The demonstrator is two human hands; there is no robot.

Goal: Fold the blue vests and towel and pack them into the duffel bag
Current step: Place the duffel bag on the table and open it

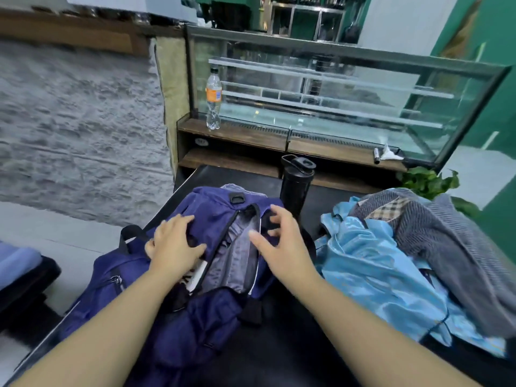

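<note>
Between the spread fingers of the left hand [173,248] and the right hand [279,241], the duffel bag [178,317] gapes; unheld, its mouth may sag when the vests [371,263] come.

left hand [173,244]: bare, no glove, no ring or other jewellery visible
right hand [282,241]: bare, no glove, no ring visible; nails short and unpainted where they show
left forearm [106,325]: bare along its whole visible length, no sleeve or cuff in frame
right forearm [371,325]: bare likewise, no sleeve edge in frame
wrists: no watch, band or strap on either
markings: no tattoos or plasters visible on hands or forearms
rest of body: out of frame
</note>
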